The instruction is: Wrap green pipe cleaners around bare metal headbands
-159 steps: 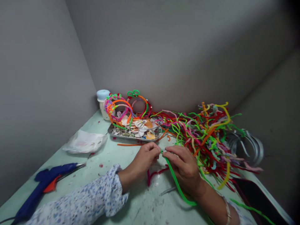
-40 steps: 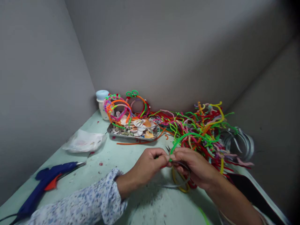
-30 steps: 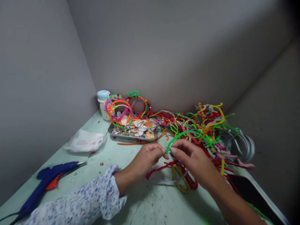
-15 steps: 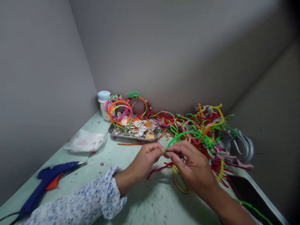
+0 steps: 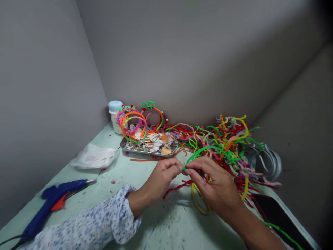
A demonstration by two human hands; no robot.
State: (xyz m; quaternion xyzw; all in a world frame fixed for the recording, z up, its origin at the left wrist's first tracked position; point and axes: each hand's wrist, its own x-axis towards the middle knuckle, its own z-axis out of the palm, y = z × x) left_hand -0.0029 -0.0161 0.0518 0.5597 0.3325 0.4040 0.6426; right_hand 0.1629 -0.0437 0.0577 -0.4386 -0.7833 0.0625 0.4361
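My left hand [image 5: 165, 177] pinches with thumb and forefinger at the middle of the table. My right hand [image 5: 212, 182] pinches close beside it, fingertips almost touching. Between them a green pipe cleaner [image 5: 205, 149] is gripped at its end, where a small green bend shows. The rest of it arches up and over to the right, above my right hand. A thin grey band shows blurred below the hands, mostly hidden. Under my right hand lie a yellow loop [image 5: 199, 207] and a dark red pipe cleaner [image 5: 174, 190].
Pipe cleaners [image 5: 229, 146] lie heaped at right, beside coiled metal headbands [image 5: 272, 163] and a dark phone-like slab [image 5: 281, 218]. Behind are a metal tray [image 5: 143, 151] of shells, wrapped headbands [image 5: 134, 114] and a jar [image 5: 116, 118]. Left are a plastic bag [image 5: 95, 157] and blue glue gun [image 5: 52, 205].
Since the oldest frame, the green pipe cleaner has swung from hanging below my right hand to arching above it. My right fingers have closed in beside the left. Lately the hands barely move.
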